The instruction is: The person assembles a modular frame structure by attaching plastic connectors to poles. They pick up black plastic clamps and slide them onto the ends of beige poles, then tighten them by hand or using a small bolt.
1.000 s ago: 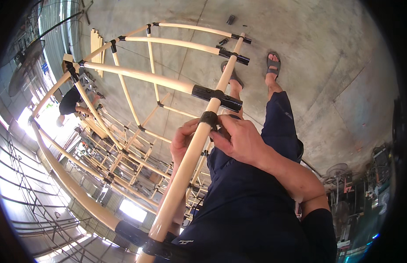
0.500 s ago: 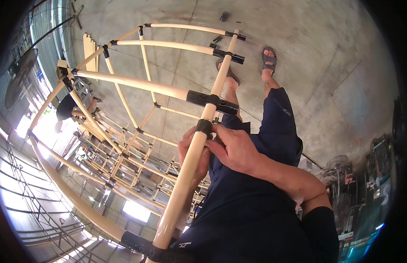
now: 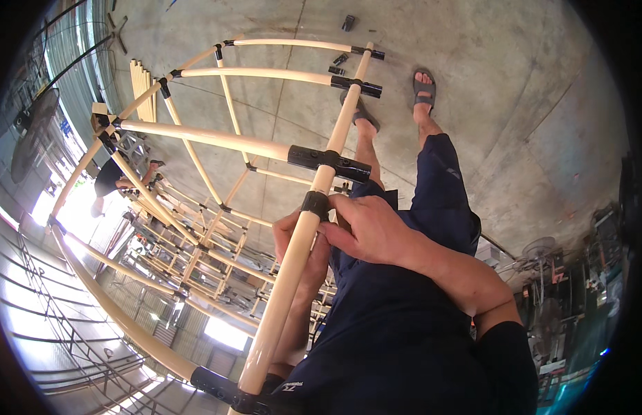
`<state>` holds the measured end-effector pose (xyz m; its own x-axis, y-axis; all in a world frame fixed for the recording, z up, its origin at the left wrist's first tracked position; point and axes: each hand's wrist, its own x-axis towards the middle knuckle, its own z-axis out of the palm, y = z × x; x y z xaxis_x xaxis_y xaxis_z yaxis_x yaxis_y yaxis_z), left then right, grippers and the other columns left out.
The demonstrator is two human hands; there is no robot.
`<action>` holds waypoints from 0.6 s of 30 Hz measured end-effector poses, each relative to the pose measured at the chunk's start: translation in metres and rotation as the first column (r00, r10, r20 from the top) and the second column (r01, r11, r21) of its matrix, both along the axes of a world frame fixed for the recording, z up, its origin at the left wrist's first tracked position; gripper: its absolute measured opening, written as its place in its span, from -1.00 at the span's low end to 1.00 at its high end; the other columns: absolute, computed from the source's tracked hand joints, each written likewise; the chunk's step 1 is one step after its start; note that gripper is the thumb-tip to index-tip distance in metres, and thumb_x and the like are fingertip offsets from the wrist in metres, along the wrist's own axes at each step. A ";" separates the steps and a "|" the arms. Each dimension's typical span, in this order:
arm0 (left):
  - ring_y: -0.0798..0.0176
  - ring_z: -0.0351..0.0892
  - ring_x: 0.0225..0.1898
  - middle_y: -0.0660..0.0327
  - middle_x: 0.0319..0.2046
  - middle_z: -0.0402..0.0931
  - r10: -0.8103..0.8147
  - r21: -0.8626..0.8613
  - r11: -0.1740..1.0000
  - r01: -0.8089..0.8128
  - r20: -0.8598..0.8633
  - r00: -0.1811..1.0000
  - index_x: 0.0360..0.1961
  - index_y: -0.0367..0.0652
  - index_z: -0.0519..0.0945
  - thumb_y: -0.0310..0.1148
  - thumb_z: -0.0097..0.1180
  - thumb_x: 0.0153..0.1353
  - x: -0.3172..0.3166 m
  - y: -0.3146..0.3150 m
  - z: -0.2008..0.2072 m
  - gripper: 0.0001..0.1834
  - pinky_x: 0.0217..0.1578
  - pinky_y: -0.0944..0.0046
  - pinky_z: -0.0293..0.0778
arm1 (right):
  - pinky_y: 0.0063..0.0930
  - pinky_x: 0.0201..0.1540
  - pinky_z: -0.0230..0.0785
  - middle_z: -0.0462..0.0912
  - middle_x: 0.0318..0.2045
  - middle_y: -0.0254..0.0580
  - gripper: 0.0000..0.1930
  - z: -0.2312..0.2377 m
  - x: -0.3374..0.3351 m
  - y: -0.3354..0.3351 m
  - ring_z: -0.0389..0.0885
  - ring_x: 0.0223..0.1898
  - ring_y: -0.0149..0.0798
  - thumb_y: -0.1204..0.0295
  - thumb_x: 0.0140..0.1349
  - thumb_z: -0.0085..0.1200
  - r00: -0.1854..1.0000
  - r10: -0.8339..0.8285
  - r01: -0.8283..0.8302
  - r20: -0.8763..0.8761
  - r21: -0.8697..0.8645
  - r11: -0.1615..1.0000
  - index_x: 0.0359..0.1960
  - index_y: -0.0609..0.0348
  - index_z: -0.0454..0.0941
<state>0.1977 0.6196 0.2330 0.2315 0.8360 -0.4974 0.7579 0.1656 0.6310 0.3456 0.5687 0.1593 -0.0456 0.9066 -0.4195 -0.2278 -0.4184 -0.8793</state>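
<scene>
A long cream pipe [image 3: 283, 304] slants up past my front, part of a frame of cream pipes and black joints. Around it sits a short black pipe joint [image 3: 315, 203]. My right hand [image 3: 373, 225] pinches at that joint's right edge, its thumb and forefinger bent close together. Behind the pipe, my left hand [image 3: 288, 232] is curled just below the joint; the pipe and my right hand hide most of its fingers, and what they hold does not show. Just above, a larger black joint [image 3: 328, 163] ties in a crosswise pipe [image 3: 210, 138].
Loose black joints [image 3: 348, 23] lie on the concrete floor [image 3: 501, 62] beyond my sandalled feet. Cream pipes [image 3: 142, 90] are stacked at the far left. Another person [image 3: 110, 178] is low down near more pipe framework. Fans [image 3: 539, 247] and equipment line the right side.
The frame's upper part and my hands sit slightly further left in the picture. Both hands stay at the same joint, with the right fingers only slightly shifted.
</scene>
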 end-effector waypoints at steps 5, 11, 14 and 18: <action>0.33 0.60 -0.09 0.09 -0.11 0.63 0.005 -0.094 0.996 -0.011 -0.058 0.998 0.03 -0.30 0.45 -0.45 0.23 0.32 -0.008 0.008 0.010 -0.67 -0.02 0.27 0.52 | -0.03 -0.36 0.48 0.65 -0.52 0.10 -0.63 0.002 0.004 0.002 0.66 -0.43 0.16 0.18 0.31 0.11 0.998 0.060 -0.060 -0.016 -0.029 0.998 -0.18 0.33 0.50; 0.37 0.52 -0.26 0.17 -0.32 0.58 -0.032 -0.004 0.999 0.032 -0.115 0.993 -0.15 -0.29 0.53 -0.32 0.27 0.33 -0.008 0.017 0.004 -0.74 -0.19 0.32 0.46 | -0.04 -0.40 0.49 0.65 -0.53 0.08 -0.63 0.002 0.000 0.000 0.66 -0.46 0.15 0.19 0.32 0.11 0.999 0.042 -0.041 0.005 -0.025 0.999 -0.16 0.33 0.49; 0.34 0.60 -0.02 0.09 -0.06 0.65 -0.017 -0.093 0.996 0.010 -0.076 0.997 0.05 -0.32 0.47 -0.43 0.22 0.34 -0.021 0.011 0.004 -0.67 0.04 0.28 0.50 | -0.05 -0.40 0.49 0.65 -0.53 0.08 -0.63 0.001 -0.002 -0.001 0.66 -0.45 0.14 0.20 0.33 0.11 0.999 0.037 -0.037 0.017 -0.031 0.999 -0.15 0.34 0.49; 0.31 0.59 -0.02 0.09 -0.05 0.61 -0.137 -0.090 0.987 0.136 -0.010 0.991 0.08 -0.32 0.43 -0.45 0.25 0.30 -0.018 0.009 0.005 -0.61 0.03 0.28 0.49 | -0.06 -0.39 0.50 0.66 -0.53 0.08 -0.63 0.001 -0.009 -0.002 0.67 -0.44 0.14 0.18 0.34 0.10 1.000 0.006 -0.005 0.013 -0.034 0.999 -0.12 0.32 0.49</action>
